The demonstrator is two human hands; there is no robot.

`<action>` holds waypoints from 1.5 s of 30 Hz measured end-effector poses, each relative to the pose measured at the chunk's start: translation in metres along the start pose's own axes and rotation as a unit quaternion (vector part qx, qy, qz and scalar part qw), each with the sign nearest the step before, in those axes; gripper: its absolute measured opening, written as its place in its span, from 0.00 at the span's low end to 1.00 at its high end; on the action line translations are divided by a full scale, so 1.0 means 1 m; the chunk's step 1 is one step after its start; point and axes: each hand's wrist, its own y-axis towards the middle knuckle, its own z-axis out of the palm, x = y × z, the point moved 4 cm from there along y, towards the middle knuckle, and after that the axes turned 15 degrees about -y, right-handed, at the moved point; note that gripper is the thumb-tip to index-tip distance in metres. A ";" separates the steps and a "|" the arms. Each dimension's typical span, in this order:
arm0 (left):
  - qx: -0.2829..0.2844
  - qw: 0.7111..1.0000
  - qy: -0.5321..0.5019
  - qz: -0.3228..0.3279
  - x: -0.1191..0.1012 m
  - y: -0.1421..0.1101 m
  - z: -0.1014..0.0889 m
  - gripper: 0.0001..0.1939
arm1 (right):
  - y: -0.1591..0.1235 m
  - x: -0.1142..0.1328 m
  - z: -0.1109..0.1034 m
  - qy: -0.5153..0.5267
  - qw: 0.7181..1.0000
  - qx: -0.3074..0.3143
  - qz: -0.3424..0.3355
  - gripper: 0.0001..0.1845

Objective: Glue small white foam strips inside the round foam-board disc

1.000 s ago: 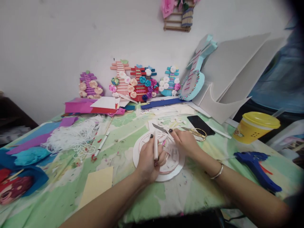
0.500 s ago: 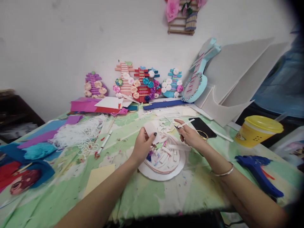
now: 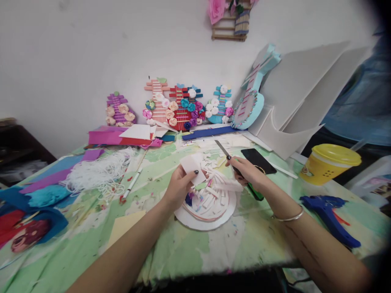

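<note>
In the middle of the head view, my left hand point(image 3: 179, 185) pinches a small piece of white card or foam point(image 3: 192, 163) between thumb and fingers. My right hand point(image 3: 249, 173) grips a utility knife point(image 3: 222, 149); its blade points up and to the left, and its green handle end shows below the palm. Under and between both hands lies a white board point(image 3: 205, 224) with a raised rounded rim, holding many white offcuts point(image 3: 214, 201) and a few coloured scraps. The blade is apart from the white piece.
A black phone point(image 3: 259, 159) lies beyond my right hand. A yellow tub point(image 3: 331, 162) and blue glue gun point(image 3: 330, 219) are at the right. White string point(image 3: 97, 169) and a marker point(image 3: 132, 182) lie left. Decorated miniature guitars point(image 3: 181, 106) stand along the wall.
The thin white strip by my right hand no longer shows there. The knife has turned so that its blade face shows more broadly. My left hand has shifted slightly, tilting the white piece.
</note>
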 end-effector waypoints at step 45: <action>0.013 0.878 0.440 0.186 0.007 -0.003 -0.004 0.13 | -0.049 0.069 0.028 -0.406 0.892 -0.104 -0.169 0.28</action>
